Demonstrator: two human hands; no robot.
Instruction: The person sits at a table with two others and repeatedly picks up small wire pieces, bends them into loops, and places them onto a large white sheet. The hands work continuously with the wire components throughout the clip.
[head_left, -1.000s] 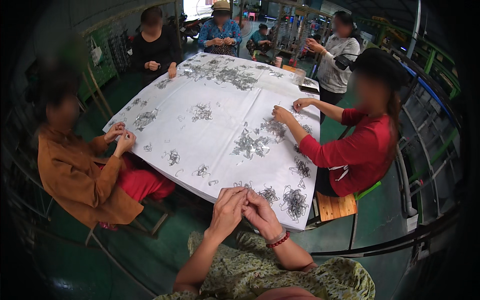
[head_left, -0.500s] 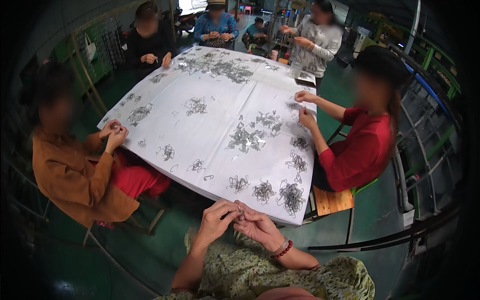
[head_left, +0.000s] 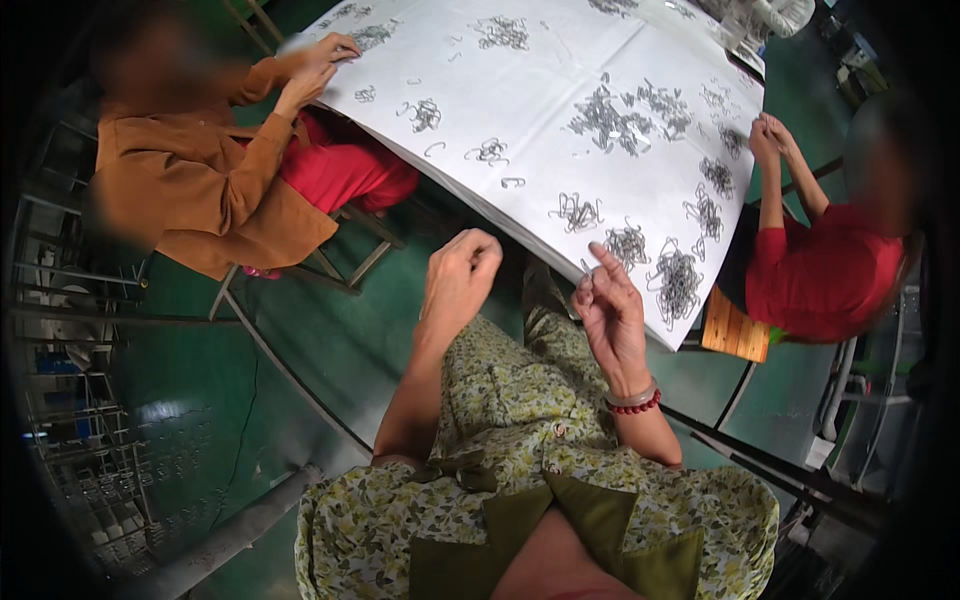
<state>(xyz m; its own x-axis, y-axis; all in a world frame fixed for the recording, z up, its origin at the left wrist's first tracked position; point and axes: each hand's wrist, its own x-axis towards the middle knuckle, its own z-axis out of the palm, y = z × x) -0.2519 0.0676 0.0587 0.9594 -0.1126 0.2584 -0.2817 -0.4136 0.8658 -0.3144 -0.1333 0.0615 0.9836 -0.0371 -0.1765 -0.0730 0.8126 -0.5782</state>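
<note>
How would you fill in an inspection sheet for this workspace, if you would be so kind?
Surface: table with a white covering.
Work pieces: small bent wire pieces in separate piles; the pile at the near right corner lies closest to the table's edge.
Clutter: a dark flat item at the far right edge, kind unclear.
Left hand: fingers curled, contents hidden.
Right hand: index finger extended; grip unclear.
Cables: a thin dark line on the floor at left; cable or crack, cannot tell.
Surroundings: green floor, a wooden seat, co-workers on both sides.
</note>
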